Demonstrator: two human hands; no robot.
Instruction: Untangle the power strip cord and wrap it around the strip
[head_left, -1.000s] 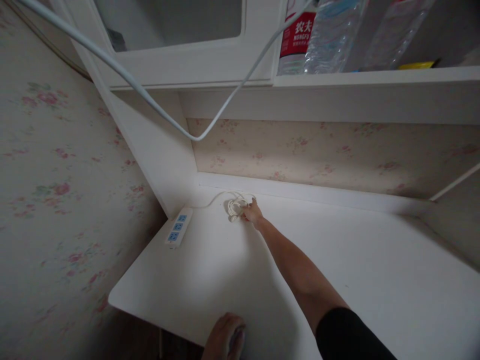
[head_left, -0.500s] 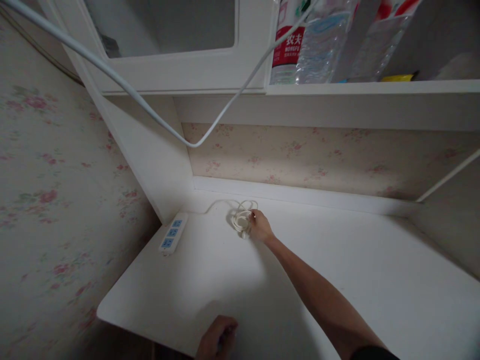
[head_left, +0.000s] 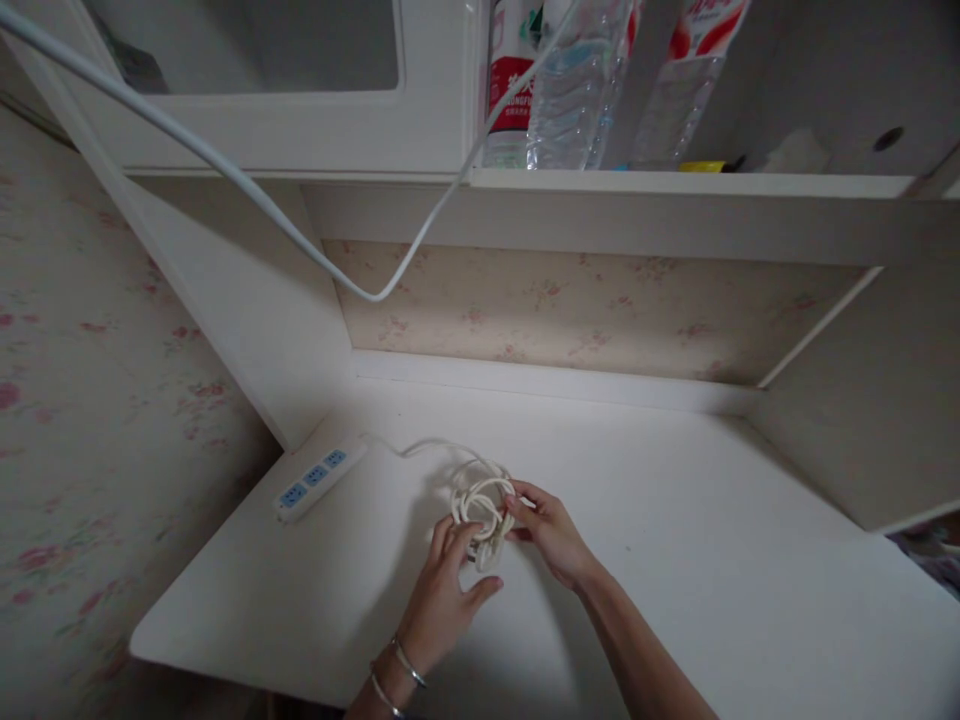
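A coiled white cord (head_left: 480, 505) lies bunched on the white desk (head_left: 675, 520), trailing left to a white power strip (head_left: 319, 478) with blue sockets. My right hand (head_left: 551, 535) pinches the right side of the coil. The fingertips of my left hand (head_left: 442, 600) close on the coil's lower left, with thumb spread; bracelets circle that wrist. Both hands meet at the bundle near the desk's middle.
A thick white cable (head_left: 300, 225) hangs in a loop across the cabinet front. Several water bottles (head_left: 577, 90) stand on the shelf above. Floral wallpaper covers the left wall and the back panel. A side panel (head_left: 870, 400) bounds the desk at right.
My right hand has dragged the coil from the back of the desk toward me. My left hand has come up from the front edge and taken the coil too. The view shifted right.
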